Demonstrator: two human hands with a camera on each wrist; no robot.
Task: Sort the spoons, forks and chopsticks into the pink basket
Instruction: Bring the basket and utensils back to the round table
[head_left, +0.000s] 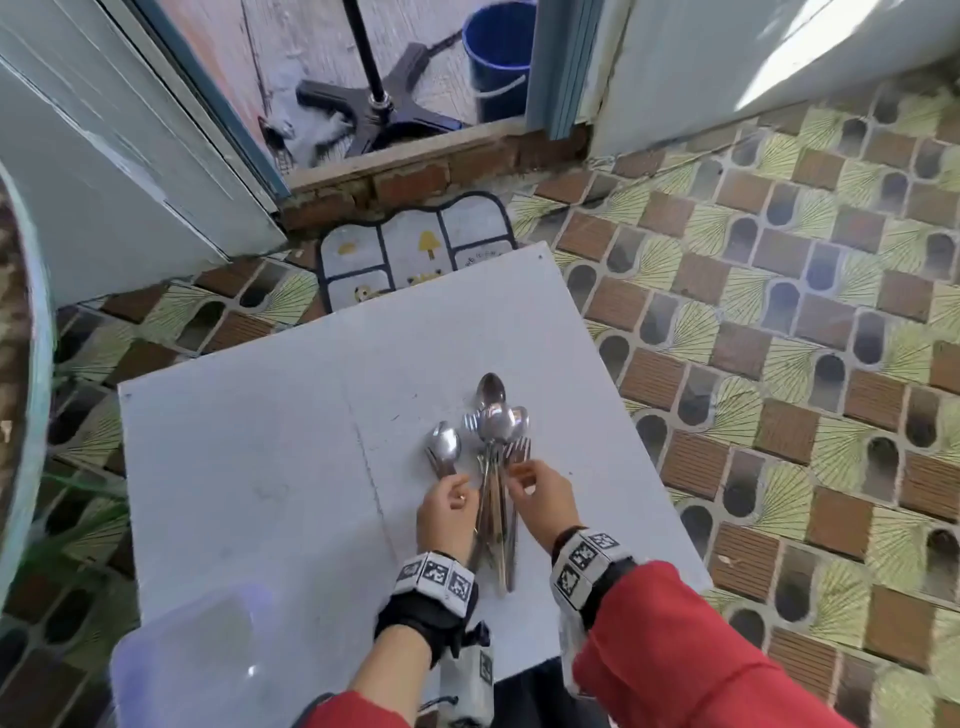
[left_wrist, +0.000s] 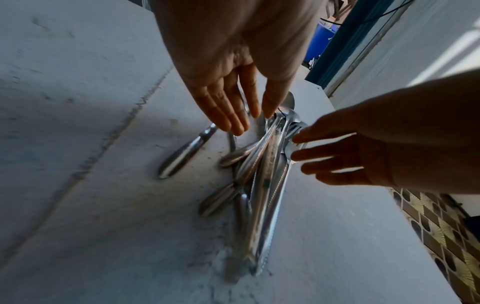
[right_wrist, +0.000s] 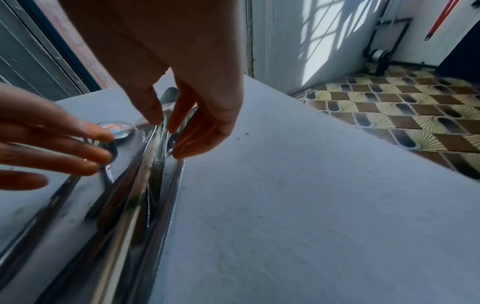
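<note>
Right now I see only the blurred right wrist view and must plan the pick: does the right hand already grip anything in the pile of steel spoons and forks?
Observer: It seems not. The left wrist view shows the right hand with fingers straight, its tips at the fork tines in the pile of steel spoons and forks.
Operator: Where is the pink basket?
Observer: No view shows one. The head view has only a pale translucent plastic box at the near left corner of the white table.
</note>
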